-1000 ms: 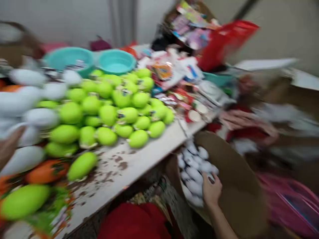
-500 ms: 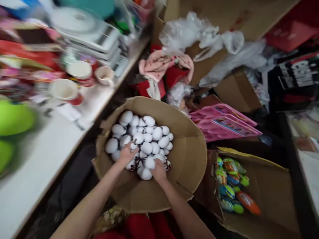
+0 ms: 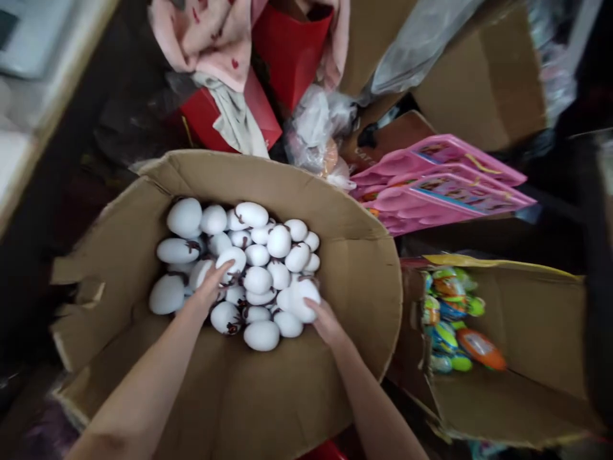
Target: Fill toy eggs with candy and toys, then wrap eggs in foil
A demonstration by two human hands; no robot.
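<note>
Stock: the white eggs (image 3: 258, 280) lie heaped in the cardboard box (image 3: 364, 268), and none is lifted clear. Your left hand (image 3: 207, 291) rests on the heap with its fingers extended, gripping nothing. Your right hand (image 3: 325, 322) meets one egg (image 3: 301, 299) at the heap's near edge. Its fingers appear to curl around it, though blur obscures the grip. Judge the work barely begun.

both hands are down in a big cardboard box (image 3: 364, 268) full of white eggs (image 3: 258, 255). the left hand (image 3: 208, 291) rests on the pile, fingers over one egg; the right hand (image 3: 325, 322) touches a white egg at the heap's right edge. a second box (image 3: 527, 383) to the right holds colourful eggs (image 3: 450, 319) (green, blue, one orange). pink packages (image 3: 445, 185) lie behind.
</note>
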